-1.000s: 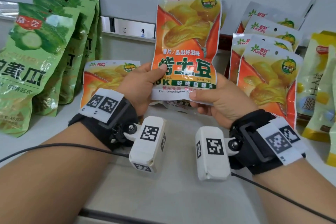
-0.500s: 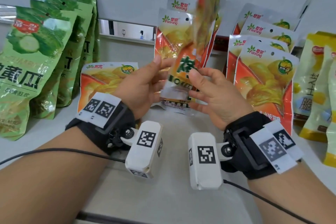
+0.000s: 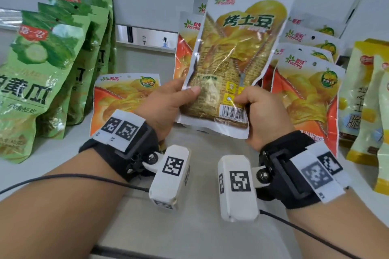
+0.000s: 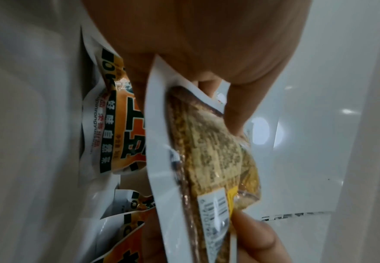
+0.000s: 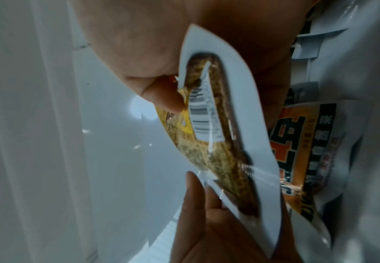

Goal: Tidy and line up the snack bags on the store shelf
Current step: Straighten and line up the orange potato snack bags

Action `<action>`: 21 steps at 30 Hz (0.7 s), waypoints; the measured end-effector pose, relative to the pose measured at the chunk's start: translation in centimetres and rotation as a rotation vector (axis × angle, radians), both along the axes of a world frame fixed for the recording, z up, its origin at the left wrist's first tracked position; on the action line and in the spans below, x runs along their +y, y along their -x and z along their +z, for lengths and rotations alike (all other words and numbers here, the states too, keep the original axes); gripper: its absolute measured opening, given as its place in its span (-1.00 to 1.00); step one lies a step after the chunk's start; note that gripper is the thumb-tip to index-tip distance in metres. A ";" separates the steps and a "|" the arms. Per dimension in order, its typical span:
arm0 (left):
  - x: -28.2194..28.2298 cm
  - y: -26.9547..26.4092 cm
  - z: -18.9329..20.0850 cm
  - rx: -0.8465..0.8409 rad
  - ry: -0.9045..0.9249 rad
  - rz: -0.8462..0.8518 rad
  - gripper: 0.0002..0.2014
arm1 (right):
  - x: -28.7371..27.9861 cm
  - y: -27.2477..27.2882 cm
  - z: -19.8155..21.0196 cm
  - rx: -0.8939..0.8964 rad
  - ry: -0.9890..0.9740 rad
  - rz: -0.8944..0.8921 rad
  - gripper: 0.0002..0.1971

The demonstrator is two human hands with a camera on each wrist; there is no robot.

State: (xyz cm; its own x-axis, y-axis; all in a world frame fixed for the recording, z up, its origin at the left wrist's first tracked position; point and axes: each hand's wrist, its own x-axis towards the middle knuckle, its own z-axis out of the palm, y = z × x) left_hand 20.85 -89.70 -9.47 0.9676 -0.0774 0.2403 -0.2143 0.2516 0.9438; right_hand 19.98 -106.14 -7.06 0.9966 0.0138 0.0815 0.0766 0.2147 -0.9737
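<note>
here, both my hands hold 1 potato snack bag [image 3: 237,57] upright above the shelf [image 3: 189,227], its back side with the barcode facing me.

my left hand [image 3: 166,105] grips the bag's lower left edge, thumb pressed on the printed panel and fingers curled behind it. my right hand [image 3: 263,111] pinches the lower right corner beside the barcode, fingers closed around the edge. the bag is lifted in front of the standing rows of matching orange bags [image 3: 309,94] at the back and right. another orange bag [image 3: 124,92] leans behind my left wrist. green cucumber bags [image 3: 42,65] stand in a row on the left, and yellow bags [image 3: 366,101] on the far right.
</note>
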 end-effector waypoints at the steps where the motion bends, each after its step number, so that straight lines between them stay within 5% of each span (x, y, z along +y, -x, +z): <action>1: 0.0 -0.1 -0.2 -0.007 -0.009 -0.002 -0.69 | 0.0 -0.1 -0.1 -0.004 0.054 -0.007 -0.74; 3: 0.1 -0.2 -0.5 -0.022 0.010 0.014 -0.73 | -0.1 -0.4 -0.2 -0.034 0.149 -0.057 -0.86; 10: -0.2 -0.1 -0.1 -0.028 0.106 -0.012 -0.78 | -1.2 -1.2 -0.8 -0.127 0.290 -0.111 -0.52; 12: -0.1 -0.3 0.0 -0.008 0.134 0.024 -0.85 | -1.0 -1.2 -1.1 -0.095 0.306 -0.077 -0.55; 15: 0.1 -0.5 -0.1 -0.001 0.106 0.080 -0.88 | -0.5 -0.8 -0.9 -0.150 0.255 -0.090 -0.86; 21: 0.1 -0.5 -0.5 -0.005 0.143 0.010 -0.76 | -0.7 -0.9 -0.7 -0.306 0.116 -0.107 -0.78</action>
State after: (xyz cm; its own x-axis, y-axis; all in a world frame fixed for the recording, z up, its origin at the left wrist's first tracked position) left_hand 21.36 -89.64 -9.99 0.9669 -0.0325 0.2532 -0.2222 0.3814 0.8973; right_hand 20.86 -106.82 -7.73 0.9225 -0.0631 0.3808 0.3850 0.0789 -0.9195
